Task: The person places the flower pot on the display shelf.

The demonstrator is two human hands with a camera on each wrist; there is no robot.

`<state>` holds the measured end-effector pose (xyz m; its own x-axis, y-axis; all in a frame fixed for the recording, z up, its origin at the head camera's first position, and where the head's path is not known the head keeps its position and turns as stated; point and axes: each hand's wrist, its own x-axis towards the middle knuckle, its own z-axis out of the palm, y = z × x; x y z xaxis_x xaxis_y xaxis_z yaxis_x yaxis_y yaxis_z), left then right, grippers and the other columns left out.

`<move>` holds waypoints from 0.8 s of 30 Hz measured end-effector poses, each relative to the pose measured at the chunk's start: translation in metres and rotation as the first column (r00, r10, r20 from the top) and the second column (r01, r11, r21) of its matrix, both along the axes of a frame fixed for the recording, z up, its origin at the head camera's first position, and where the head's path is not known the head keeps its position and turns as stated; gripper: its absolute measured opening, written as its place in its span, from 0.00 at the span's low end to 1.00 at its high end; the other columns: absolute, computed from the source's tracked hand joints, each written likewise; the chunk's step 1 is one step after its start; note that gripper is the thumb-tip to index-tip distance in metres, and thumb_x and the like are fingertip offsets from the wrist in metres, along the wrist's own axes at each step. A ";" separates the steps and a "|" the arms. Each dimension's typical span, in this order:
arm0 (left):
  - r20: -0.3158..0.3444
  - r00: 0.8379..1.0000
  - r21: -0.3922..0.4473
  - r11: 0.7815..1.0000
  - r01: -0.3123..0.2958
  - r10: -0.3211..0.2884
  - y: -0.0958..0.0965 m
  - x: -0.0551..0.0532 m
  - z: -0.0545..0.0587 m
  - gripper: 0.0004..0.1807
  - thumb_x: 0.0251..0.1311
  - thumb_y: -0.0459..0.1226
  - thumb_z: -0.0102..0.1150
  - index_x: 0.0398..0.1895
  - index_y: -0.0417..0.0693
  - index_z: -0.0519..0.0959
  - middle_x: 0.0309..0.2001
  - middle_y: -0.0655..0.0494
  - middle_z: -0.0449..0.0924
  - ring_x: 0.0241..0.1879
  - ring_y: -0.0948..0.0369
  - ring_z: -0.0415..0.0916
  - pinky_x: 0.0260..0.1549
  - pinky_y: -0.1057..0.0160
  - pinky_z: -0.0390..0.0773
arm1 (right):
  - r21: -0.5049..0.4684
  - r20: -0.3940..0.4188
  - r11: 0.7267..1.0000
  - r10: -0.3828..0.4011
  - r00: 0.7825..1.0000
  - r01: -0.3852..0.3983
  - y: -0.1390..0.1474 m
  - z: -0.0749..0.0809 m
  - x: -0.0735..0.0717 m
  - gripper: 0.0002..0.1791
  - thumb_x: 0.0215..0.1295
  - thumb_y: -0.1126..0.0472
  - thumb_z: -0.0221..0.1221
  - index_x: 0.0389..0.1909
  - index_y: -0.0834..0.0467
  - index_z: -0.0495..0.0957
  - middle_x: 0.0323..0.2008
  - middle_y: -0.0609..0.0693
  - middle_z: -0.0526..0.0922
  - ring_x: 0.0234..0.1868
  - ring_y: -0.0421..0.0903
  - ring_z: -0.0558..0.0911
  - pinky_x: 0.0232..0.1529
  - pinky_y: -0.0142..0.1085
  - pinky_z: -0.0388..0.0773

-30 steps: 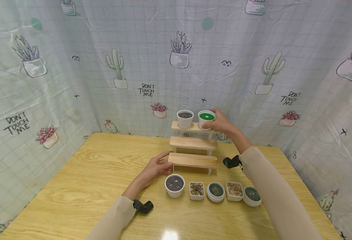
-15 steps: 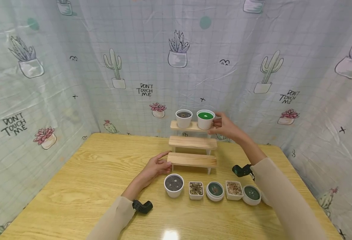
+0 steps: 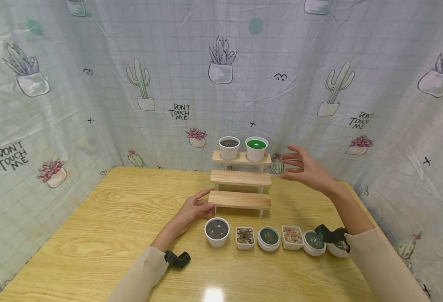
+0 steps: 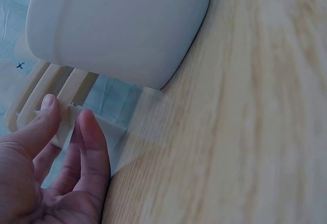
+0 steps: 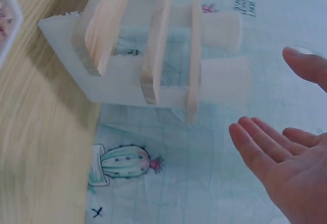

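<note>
A three-step plant stand (image 3: 240, 178) with wooden planks on white supports stands on the table. My left hand (image 3: 192, 211) holds the left end of its lowest plank (image 4: 76, 87), thumb on one side and fingers on the other. On the top plank sit two white pots, a dark-filled pot (image 3: 229, 147) at left and a green-filled pot (image 3: 256, 149) at right. My right hand (image 3: 307, 171) is in the air to the right of the stand, fingers spread and holding nothing. In the right wrist view its fingers (image 5: 265, 147) are apart from the nearer pot (image 5: 225, 81).
In front of the stand runs a row: a round dark-filled pot (image 3: 217, 232), a square pebble pot (image 3: 245, 238), a round green-filled pot (image 3: 269, 239), a square pot of pale stones (image 3: 292, 237) and more round pots at right. A printed curtain (image 3: 161, 75) surrounds the table (image 3: 93, 235).
My right hand has let go of the green-filled pot on the top plank and drawn away to the right, its fingers opening. My left hand keeps its place at the stand.
</note>
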<state>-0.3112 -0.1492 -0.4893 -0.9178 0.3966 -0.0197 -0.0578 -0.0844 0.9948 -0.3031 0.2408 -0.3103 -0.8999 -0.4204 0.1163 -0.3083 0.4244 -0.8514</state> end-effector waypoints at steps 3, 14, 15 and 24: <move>-0.003 1.000 -0.002 1.000 0.001 -0.001 0.000 0.000 0.000 0.39 0.72 0.35 0.62 0.82 0.51 0.57 0.41 0.54 0.85 0.41 0.62 0.84 0.45 0.65 0.87 | -0.052 -0.048 0.998 -0.027 0.998 0.024 0.014 -0.003 0.015 0.51 0.72 0.65 0.63 0.83 0.61 0.38 0.77 0.68 0.59 0.77 0.66 0.63 0.66 0.34 0.79; -0.010 1.000 -0.006 1.000 0.000 0.000 -0.002 0.001 -0.002 0.39 0.72 0.35 0.61 0.82 0.50 0.56 0.42 0.53 0.85 0.42 0.61 0.84 0.45 0.64 0.88 | -0.137 -0.139 0.990 -0.050 0.989 0.030 0.053 -0.029 0.054 0.46 0.72 0.69 0.61 0.81 0.62 0.44 0.67 0.45 0.73 0.61 0.25 0.77 0.54 0.24 0.82; -0.010 1.000 -0.005 1.000 0.000 0.000 -0.002 0.001 -0.002 0.39 0.72 0.35 0.61 0.82 0.50 0.56 0.42 0.53 0.85 0.42 0.61 0.84 0.45 0.64 0.88 | -0.136 -0.141 0.990 -0.044 0.989 0.024 0.056 -0.033 0.056 0.45 0.72 0.70 0.61 0.81 0.62 0.46 0.65 0.39 0.73 0.61 0.26 0.78 0.53 0.24 0.83; -0.009 1.000 0.001 1.000 0.004 -0.004 -0.003 0.000 -0.002 0.40 0.72 0.36 0.62 0.83 0.50 0.55 0.42 0.54 0.85 0.42 0.62 0.84 0.45 0.65 0.88 | -0.093 -0.110 0.995 0.015 0.994 -0.025 0.085 -0.063 0.066 0.34 0.71 0.72 0.60 0.76 0.61 0.62 0.62 0.31 0.77 0.60 0.29 0.81 0.51 0.29 0.85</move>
